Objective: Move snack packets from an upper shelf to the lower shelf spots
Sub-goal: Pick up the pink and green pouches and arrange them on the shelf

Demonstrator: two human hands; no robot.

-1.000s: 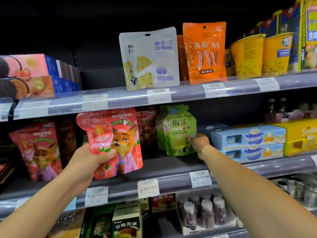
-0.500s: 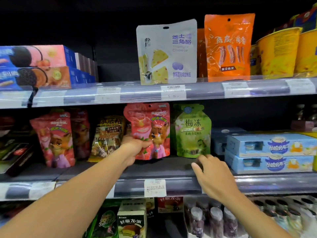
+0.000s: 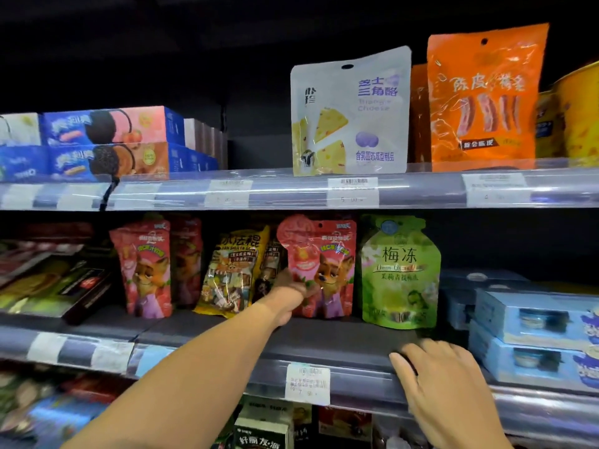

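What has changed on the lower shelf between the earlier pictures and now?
The left hand carried the red fox packet from in front of the shelf back into the row, standing it beside the green pouch; it still grips the packet. The right hand let go of the green pouch and drew back to the shelf edge. The green pouch and the upper-shelf packets stayed put.

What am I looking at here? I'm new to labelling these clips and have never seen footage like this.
There is no machine: a person wears a camera on the head, looking forward and down at shop shelves. The left hand reaches in and grips a red fox packet standing on the lower shelf, beside a green jelly pouch. The right hand rests empty on that shelf's front edge. Above stand a white cheese packet and an orange packet.
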